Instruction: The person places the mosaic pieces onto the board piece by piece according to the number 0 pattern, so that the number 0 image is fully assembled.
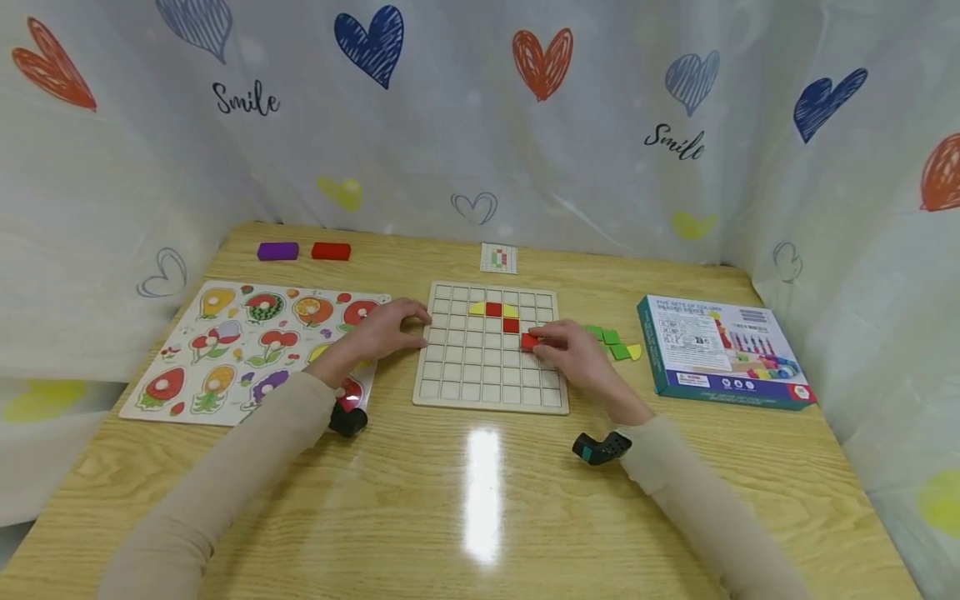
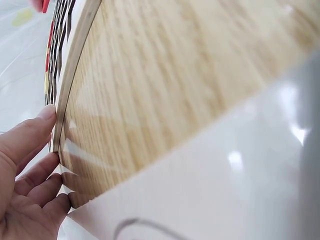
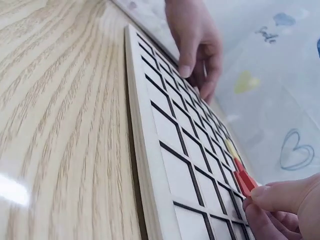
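Note:
A pale wooden grid board [image 1: 459, 372] lies flat at the middle of the table. In its upper part sit two yellow rounded pieces [image 1: 476, 309] with a red square tile [image 1: 493, 309] between them, and a second red tile [image 1: 511, 326] one row lower. My right hand [image 1: 573, 354] pinches another red square tile [image 3: 245, 181] between thumb and fingers, over the board's right side; whether it touches the board I cannot tell. The thumb and fingertips of my left hand [image 1: 384, 329] touch the board's left edge, also visible in the left wrist view.
Green tiles [image 1: 611, 337] and a yellow piece [image 1: 634, 352] lie right of the board, beside a boxed set [image 1: 727, 354]. Left is a fruit puzzle board [image 1: 225, 346]. Behind stand a pattern card [image 1: 498, 258], a purple block [image 1: 278, 251] and a red block [image 1: 332, 251].

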A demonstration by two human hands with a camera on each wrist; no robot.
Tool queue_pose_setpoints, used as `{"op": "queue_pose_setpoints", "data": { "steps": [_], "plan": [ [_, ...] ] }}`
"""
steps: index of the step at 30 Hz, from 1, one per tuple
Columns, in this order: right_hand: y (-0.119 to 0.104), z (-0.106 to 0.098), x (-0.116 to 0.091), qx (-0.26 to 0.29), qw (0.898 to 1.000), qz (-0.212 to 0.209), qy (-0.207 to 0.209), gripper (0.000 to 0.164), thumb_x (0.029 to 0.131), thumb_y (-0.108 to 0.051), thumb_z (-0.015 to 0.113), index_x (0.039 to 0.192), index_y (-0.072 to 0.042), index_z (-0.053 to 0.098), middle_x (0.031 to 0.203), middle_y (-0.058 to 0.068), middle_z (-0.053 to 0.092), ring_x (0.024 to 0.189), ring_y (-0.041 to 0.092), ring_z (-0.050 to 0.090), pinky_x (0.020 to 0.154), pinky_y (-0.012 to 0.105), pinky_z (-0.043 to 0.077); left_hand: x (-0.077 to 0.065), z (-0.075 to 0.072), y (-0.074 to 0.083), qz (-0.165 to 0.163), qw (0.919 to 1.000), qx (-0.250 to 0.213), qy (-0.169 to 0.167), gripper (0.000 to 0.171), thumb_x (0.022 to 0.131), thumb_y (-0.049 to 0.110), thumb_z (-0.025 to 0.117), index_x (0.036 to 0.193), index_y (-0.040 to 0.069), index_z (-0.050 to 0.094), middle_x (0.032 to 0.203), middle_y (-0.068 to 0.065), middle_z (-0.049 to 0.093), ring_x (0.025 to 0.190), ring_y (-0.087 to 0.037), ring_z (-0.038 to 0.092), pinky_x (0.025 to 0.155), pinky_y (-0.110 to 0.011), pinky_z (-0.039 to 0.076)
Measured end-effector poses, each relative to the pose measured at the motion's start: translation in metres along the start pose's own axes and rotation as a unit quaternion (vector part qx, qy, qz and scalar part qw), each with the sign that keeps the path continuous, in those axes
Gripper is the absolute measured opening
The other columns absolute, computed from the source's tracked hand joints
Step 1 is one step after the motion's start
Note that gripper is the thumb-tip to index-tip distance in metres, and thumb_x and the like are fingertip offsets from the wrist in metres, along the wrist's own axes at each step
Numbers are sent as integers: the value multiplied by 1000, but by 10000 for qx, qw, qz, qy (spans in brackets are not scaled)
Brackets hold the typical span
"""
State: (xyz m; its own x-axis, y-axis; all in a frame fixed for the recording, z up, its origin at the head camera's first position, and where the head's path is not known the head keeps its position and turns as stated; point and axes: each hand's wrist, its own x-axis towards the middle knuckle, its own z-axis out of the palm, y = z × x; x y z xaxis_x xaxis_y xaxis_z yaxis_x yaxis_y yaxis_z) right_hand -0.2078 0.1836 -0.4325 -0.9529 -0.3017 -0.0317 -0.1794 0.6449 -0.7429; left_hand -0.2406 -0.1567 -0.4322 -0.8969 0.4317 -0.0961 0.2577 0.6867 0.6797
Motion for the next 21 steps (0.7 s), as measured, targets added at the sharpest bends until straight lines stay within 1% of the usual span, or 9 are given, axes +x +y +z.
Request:
{"op": "queue_pose_setpoints", "data": {
  "steps": [2, 5, 11, 16, 21],
  "plan": [
    [-3, 6, 4, -168, 9997, -204, 3, 32, 95, -17, 65, 126, -8, 67, 125, 12, 58, 113, 29, 55, 95, 45, 46, 0, 0, 0, 1, 10000, 6, -3, 33, 89, 18, 74, 118, 5, 65, 139, -14, 51, 133, -32, 41, 112, -48, 31],
    [-7, 11, 10, -393, 9984, -392, 51, 31, 94, -16, 66, 124, -7, 68, 121, 12, 61, 111, 29, 57, 93, 44, 47, -1, -1, 0, 18, 10000, 45, -13, 33, 89, 17, 73, 119, 5, 65, 139, -15, 51, 133, -32, 42, 112, -48, 32],
    [-11, 17, 15, -458, 9983, -367, 54, 30, 93, -14, 67, 122, -7, 69, 120, 12, 62, 107, 27, 60, 91, 41, 50, -1, -1, 2, 7, 10000, 56, -11, 33, 89, 17, 73, 119, 5, 65, 139, -15, 51, 133, -32, 42, 112, -48, 32],
    [-13, 20, 15, -525, 9978, -416, 14, 30, 94, -11, 66, 123, -6, 68, 121, 13, 61, 104, 27, 60, 90, 41, 50, -1, -1, 3, -31, 10000, 38, -27, 33, 89, 17, 73, 119, 5, 65, 139, -14, 50, 133, -32, 41, 112, -48, 31],
    [-12, 22, 15, -477, 9981, -399, 51, 30, 94, -10, 65, 123, -5, 68, 121, 14, 60, 102, 26, 59, 88, 40, 50, 0, -1, 3, -30, 10000, 39, -31, 33, 89, 17, 73, 119, 5, 65, 140, -15, 50, 134, -32, 41, 112, -48, 31]
  ]
}}
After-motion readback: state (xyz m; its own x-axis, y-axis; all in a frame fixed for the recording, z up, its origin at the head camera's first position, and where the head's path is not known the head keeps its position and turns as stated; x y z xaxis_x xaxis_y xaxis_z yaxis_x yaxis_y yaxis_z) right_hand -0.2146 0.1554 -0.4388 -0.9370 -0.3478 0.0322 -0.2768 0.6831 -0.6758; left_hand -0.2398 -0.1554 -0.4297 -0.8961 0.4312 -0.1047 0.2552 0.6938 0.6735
